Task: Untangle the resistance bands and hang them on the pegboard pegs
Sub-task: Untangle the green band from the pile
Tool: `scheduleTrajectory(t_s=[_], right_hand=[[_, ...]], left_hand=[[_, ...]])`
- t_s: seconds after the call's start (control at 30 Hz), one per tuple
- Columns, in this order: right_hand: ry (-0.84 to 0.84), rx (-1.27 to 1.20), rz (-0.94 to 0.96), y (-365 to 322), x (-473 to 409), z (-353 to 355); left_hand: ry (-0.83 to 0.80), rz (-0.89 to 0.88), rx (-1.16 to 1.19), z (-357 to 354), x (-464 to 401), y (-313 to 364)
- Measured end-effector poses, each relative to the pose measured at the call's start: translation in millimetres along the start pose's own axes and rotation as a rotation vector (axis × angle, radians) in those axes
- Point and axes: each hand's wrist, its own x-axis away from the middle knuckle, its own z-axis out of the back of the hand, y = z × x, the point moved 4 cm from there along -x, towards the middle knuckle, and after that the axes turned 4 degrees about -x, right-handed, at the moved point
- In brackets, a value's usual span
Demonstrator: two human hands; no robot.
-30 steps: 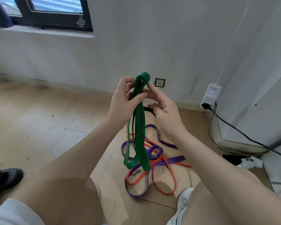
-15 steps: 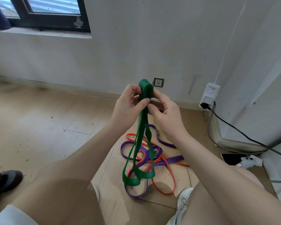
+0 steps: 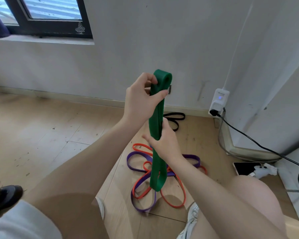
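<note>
Left hand [image 3: 141, 100]: pinches the top fold of the green band [image 3: 156, 125], thumb across its front, fingers curled behind; up since 0.5 s ago, when both hands met at that fold.
Green band: now pulled up straight btwn the hands as one flat doubled strip; its lower loop hangs just above the floor pile. Half a second ago it hung slack in open loops w/ a twist.
Right hand [image 3: 164, 140]: has slid down from the top fold and now wraps the strip partway down, below the left hand.
Meaning for task: judging by the flat lie, green looks free of the others and about ready to hang (no pegboard in view, so where it goes can't be told).
Below the hands: purple band [image 3: 136, 156] and orange band [image 3: 178, 200] lie interlaced on the floor [image 3: 41, 135], not yet sorted.
Beyond the right hand: black band [image 3: 175, 119] on the floor by the wall.
Right of the hands: white plug adapter [image 3: 218, 102], blue light on, black cable running off; phone [image 3: 245, 168] lying lower down.
Writing: a small mark on the adapter, too small to read; no other text legible.
</note>
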Motion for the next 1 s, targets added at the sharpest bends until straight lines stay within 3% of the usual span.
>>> scheduleTrajectory(t_s=[0.1, 0.3, 0.43, 0.53, 0.6, 0.73, 1.0], right_hand=[[0.089, 0.002, 0.012, 8, -3, 8], [-0.138, 0.168, -0.104, 47, -5, 32], [-0.103, 0.319, -0.094, 72, -31, 60], [-0.060, 0.469, -0.113, 93, -64, 84], [-0.114, 0.635, -0.091, 108, -90, 90], [-0.275, 0.986, -0.041, 150, -139, 80], [-0.579, 1.043, -0.170, 300, -228, -38]], left_hand=[[0.029, 0.045, 0.054, 1, -5, 3], [0.131, 0.272, 0.247, 6, -14, -18], [0.197, 0.502, 0.321, -17, -10, -63], [0.304, 0.776, 0.395, -36, 1, -118], [0.318, 0.947, 0.492, -56, 3, -154], [0.282, 1.117, 0.533, -102, -7, -221], [0.346, 1.433, 0.516, -180, -17, -423]])
